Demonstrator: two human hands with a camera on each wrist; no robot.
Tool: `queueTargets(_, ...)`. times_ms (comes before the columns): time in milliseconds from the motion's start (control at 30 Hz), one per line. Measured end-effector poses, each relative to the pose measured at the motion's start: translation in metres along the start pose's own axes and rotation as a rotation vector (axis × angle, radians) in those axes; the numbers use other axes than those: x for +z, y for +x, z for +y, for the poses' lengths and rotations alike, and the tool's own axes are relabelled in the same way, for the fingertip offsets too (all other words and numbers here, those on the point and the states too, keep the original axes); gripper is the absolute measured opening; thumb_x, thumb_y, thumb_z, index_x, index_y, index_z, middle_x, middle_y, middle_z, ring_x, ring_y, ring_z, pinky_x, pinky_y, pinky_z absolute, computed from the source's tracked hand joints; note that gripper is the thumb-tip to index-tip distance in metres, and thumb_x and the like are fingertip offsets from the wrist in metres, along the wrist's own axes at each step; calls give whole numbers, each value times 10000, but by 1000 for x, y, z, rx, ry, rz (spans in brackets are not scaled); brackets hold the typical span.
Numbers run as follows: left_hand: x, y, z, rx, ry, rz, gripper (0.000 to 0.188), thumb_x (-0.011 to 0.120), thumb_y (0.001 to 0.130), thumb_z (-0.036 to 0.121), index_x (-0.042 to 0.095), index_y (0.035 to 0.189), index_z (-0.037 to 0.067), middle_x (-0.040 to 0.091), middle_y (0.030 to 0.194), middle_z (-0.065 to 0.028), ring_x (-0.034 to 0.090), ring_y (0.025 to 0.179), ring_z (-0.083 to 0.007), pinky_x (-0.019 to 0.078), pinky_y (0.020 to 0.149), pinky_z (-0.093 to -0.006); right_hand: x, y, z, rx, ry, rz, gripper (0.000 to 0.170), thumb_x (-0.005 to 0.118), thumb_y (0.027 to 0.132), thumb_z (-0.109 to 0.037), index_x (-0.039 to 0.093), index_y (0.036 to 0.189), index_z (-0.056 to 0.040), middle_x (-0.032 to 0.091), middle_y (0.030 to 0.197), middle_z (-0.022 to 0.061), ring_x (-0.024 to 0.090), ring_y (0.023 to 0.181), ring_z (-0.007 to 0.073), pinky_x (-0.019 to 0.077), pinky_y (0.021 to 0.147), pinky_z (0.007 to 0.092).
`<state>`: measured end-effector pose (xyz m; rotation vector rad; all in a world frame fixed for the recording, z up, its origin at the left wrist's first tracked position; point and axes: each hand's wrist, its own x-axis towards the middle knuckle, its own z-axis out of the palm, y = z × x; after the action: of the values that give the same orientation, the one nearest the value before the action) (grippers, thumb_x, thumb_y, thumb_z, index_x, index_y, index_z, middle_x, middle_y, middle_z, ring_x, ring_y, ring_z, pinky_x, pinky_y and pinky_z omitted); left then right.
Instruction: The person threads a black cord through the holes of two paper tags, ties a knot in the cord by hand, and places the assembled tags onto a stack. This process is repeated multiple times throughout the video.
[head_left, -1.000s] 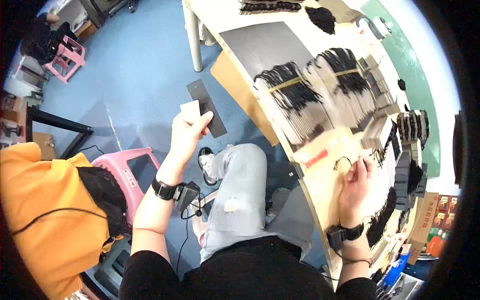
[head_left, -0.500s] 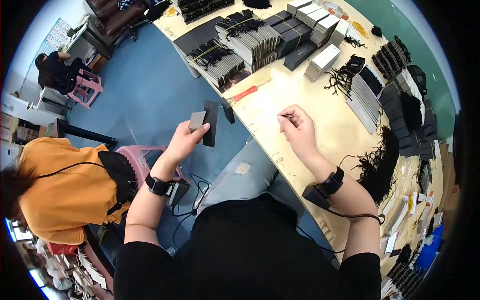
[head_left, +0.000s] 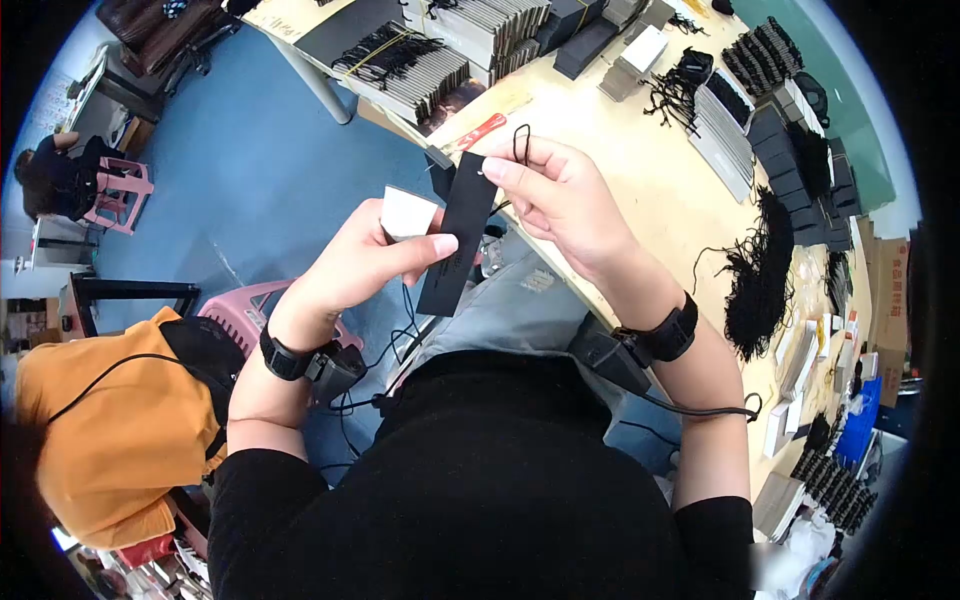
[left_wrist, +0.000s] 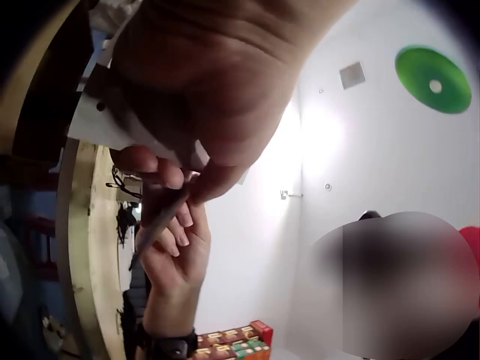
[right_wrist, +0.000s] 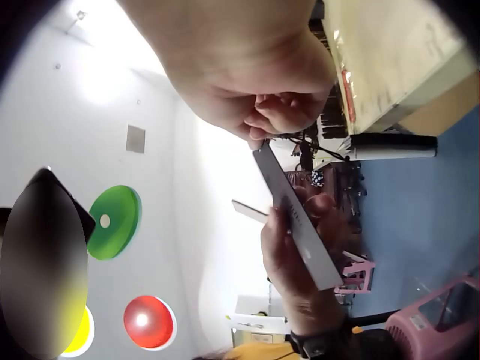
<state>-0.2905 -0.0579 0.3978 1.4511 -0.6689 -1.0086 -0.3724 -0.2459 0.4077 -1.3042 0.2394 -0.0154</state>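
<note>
My left hand (head_left: 345, 260) pinches a narrow black card tag (head_left: 470, 205) between thumb and fingers, tilted, with faint print on its face. The same hand also holds a pale card (head_left: 405, 213); in the left wrist view a pale card (left_wrist: 90, 124) there shows a small hole. At the tag's upper end is my right hand (head_left: 578, 205), its thumb tip right at the small hole. A thin black cord (head_left: 527, 140) is pinched in its fingers, with a loop standing up above them. The cord's other end is partly hidden by the hand.
On the table (head_left: 600, 120) to my right lie a red-handled tool (head_left: 484, 131), bundles of tasselled cards (head_left: 405, 75) and a heap of black cords (head_left: 760, 290). At left, a person in an orange shirt (head_left: 120, 430) is close beside a pink stool (head_left: 235, 310).
My right hand has come from over the table to the tag's upper end, bringing the cord. The left hand has moved toward it, and the tag now slants the other way.
</note>
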Motion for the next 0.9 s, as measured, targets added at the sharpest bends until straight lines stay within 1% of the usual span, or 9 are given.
queueTargets(67,-8,-5,-10,11,-423,-157,426,598,807,275,540,1099,-30,641,885,-72,420,494,-35,357,464,-178,5,-3,-2,36,151,-54,145,570,844,-107,578,962,-22,510,641,-46,335,440,-11,243,392,149)
queueTargets(100,-10,-8,-16,10,-430,-166,426,598,807,275,540,1099,-30,641,885,-72,420,494,-35,357,464,-178,10,-5,0,39,147,-44,145,570,844,-107,578,962,-22,510,641,-46,335,440,-11,243,392,149)
queueTargets(200,-9,-17,-29,-97,-421,-287,442,650,770,283,545,1071,-23,588,758,-31,413,497,-38,345,460,-175,22,-15,4,-7,-98,-108,175,575,835,-104,578,981,-7,508,638,-30,354,450,0,256,396,148)
queueTargets(233,-9,-18,-37,-73,-442,-283,330,672,759,221,563,980,1,538,673,6,438,499,-48,350,460,-180,23,-20,9,-5,-148,-132,203,580,826,-90,565,1004,7,496,654,-33,363,462,1,264,400,146)
queueTargets(333,-21,-21,-68,-166,-338,41,175,677,756,122,563,849,27,520,613,24,460,478,-52,366,462,-190,22,-31,19,-99,-284,-52,229,569,824,-68,545,1035,18,469,663,-36,363,465,5,269,401,146)
queueTargets(433,-42,-4,-88,-114,-191,318,167,665,770,186,590,852,62,491,558,41,435,463,-31,324,436,-182,6,-38,20,97,-266,163,183,581,821,-93,571,985,-13,482,618,-41,363,467,-4,270,416,143)
queueTargets(567,-57,27,-100,-25,-141,369,185,650,787,223,632,867,58,496,560,46,403,470,-25,298,435,-187,-11,-36,30,83,-345,308,144,559,836,-89,574,959,-15,465,612,-41,348,443,0,257,393,149)
queueTargets(633,-59,37,-107,35,-36,359,205,652,779,220,625,824,21,523,588,22,433,491,-46,358,460,-214,-18,-35,37,106,-307,378,130,554,840,-88,574,947,-15,461,615,-36,349,441,3,252,383,153)
queueTargets(900,-65,38,-114,50,0,332,214,651,776,226,631,796,13,543,594,13,474,524,-60,385,484,-227,-16,-31,40,110,-291,400,141,544,848,-98,557,959,-12,464,635,-24,357,451,11,260,383,159)
